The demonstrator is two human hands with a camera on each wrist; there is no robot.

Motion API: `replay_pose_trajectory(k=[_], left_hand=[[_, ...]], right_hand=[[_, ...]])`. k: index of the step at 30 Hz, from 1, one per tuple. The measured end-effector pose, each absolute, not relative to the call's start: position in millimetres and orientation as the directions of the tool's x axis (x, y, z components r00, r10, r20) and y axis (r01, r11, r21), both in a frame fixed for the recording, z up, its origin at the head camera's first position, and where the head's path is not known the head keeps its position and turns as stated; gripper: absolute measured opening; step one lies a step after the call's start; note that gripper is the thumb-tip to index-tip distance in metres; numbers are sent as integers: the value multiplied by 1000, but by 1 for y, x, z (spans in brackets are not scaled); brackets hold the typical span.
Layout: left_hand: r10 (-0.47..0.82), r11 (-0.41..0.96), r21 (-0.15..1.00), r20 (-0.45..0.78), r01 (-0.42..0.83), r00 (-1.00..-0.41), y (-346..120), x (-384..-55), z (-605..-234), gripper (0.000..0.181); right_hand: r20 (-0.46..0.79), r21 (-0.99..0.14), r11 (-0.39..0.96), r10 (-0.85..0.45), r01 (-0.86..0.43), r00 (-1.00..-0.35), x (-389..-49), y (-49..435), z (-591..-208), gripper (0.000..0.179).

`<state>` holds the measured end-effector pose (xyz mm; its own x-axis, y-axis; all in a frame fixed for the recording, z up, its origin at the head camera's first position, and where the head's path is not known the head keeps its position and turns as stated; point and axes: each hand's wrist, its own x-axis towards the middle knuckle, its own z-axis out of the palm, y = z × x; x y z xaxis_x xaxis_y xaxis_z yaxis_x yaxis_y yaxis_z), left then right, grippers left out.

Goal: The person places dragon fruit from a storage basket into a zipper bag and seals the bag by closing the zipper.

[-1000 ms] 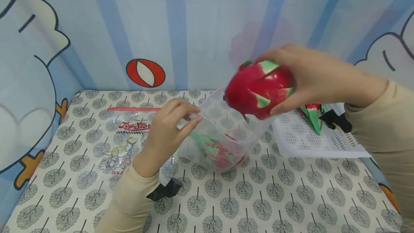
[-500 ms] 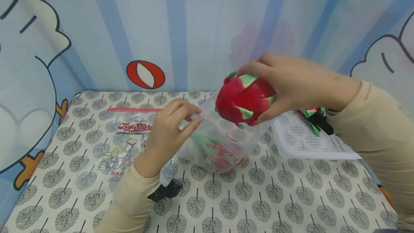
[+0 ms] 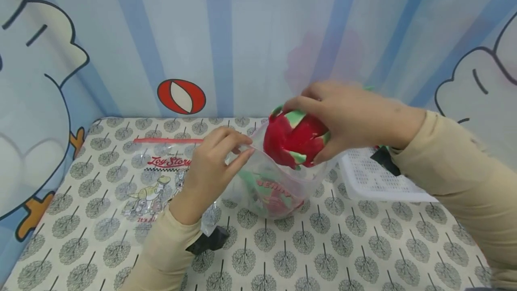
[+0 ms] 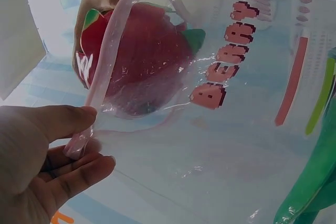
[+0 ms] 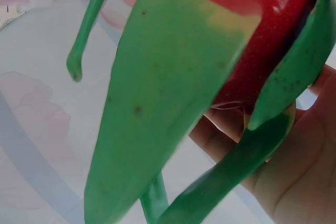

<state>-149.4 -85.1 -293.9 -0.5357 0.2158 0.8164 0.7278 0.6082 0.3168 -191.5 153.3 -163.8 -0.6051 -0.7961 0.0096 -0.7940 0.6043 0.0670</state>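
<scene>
My right hand grips a red dragon fruit with green leaf tips, holding it in the mouth of a clear plastic zip bag. Through the film in the left wrist view, the dragon fruit shows partly behind the bag's pink rim. Long green leaves trail from its leafy end in the right wrist view. Between thumb and fingers my left hand pinches the left edge of that rim. Lettering reading BERRY is printed on the bag. A red-and-green item lies at its bottom.
A flat clear bag with Toy Story print and a red top strip lies at the left. At the right stands a white perforated basket, partly hidden by the right arm. A printed curtain rises behind the table.
My right hand has brought the dragon fruit down and left, from above the bag into its mouth. The left hand has kept its pinch on the rim.
</scene>
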Motion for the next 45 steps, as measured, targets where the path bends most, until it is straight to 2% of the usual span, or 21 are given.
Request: replay_pose_trajectory(k=[7,10,21,33,45], left_hand=[[212,615,309,822,726,-529,-85,-150,-297,14],[207,620,308,823,722,-529,-85,-149,-298,14],[196,620,321,821,716,-537,-86,-147,-300,14],[194,624,309,829,718,-525,-87,-147,-302,15],[186,629,315,827,711,-531,-89,-147,-305,14]], right_hand=[[31,110,488,-873,-866,-488,-195,148,-178,80],[44,120,466,-885,-877,-464,-196,146,-185,79],[79,162,452,-892,-877,-446,-198,142,-208,82],[13,143,452,-890,-880,-455,-203,133,-226,66],[-36,261,420,-895,-869,-444,-203,123,-239,54]])
